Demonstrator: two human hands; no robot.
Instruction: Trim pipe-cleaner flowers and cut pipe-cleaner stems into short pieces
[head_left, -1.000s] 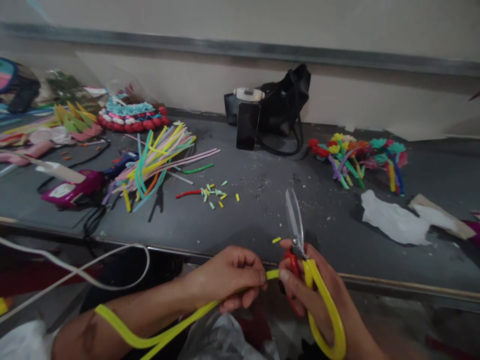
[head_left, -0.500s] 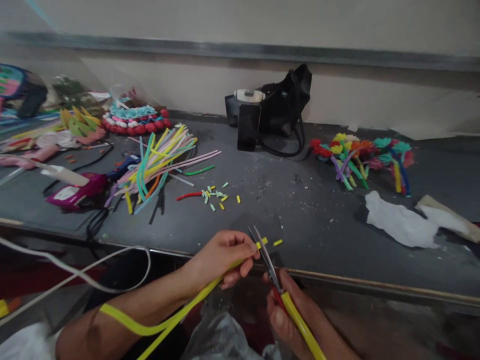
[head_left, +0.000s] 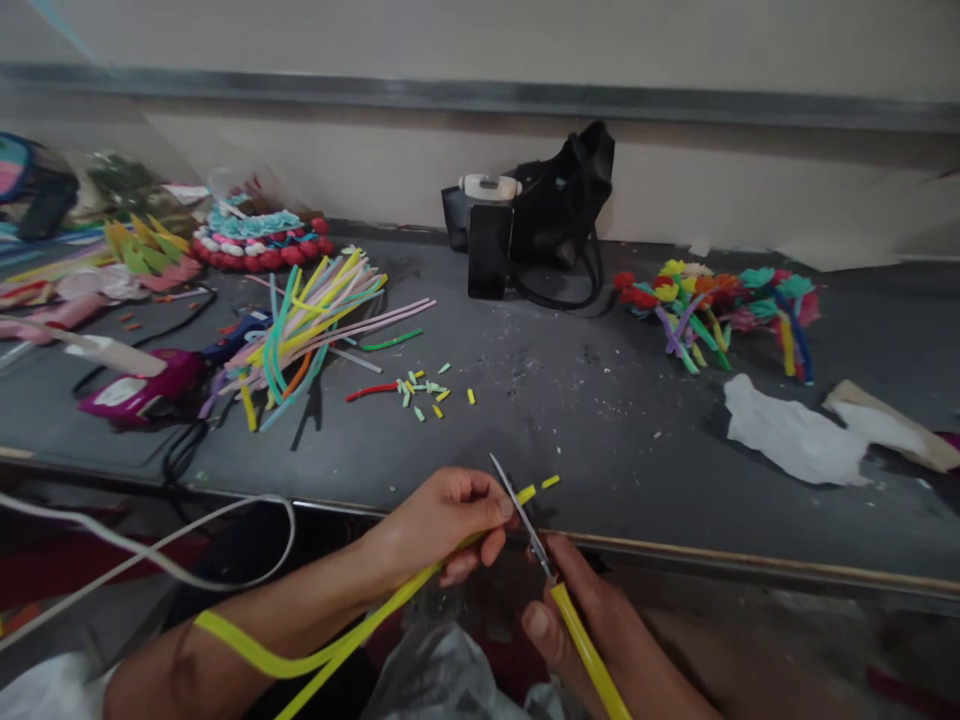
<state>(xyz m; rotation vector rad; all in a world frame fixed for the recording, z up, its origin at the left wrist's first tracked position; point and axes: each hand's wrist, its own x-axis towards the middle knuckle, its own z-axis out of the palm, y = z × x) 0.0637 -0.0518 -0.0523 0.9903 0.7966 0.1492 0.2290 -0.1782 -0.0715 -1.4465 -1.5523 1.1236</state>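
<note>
Near the table's front edge, my left hand (head_left: 457,520) pinches long yellow strips (head_left: 360,635) that trail down over my forearm. My right hand (head_left: 592,620) grips scissors (head_left: 534,535) with a yellow handle; their blades are nearly together across the strips' end, right beside my left fingertips. A short yellow piece (head_left: 527,493) shows just past the blades, and another cut piece (head_left: 551,481) lies on the table beyond it. Farther back, small green and yellow pieces (head_left: 420,388) lie scattered beside a red strip (head_left: 371,392).
A bundle of coloured strips (head_left: 307,320) and a purple glue gun (head_left: 146,385) lie left. At the back stand a phone (head_left: 490,250) and a black bag (head_left: 566,205). Colourful flowers (head_left: 712,290) and white paper (head_left: 795,435) are right. A white cable (head_left: 161,562) hangs front left.
The scissor blades have closed across the yellow strips. The view has shifted slightly, moving the table items a little to the left.
</note>
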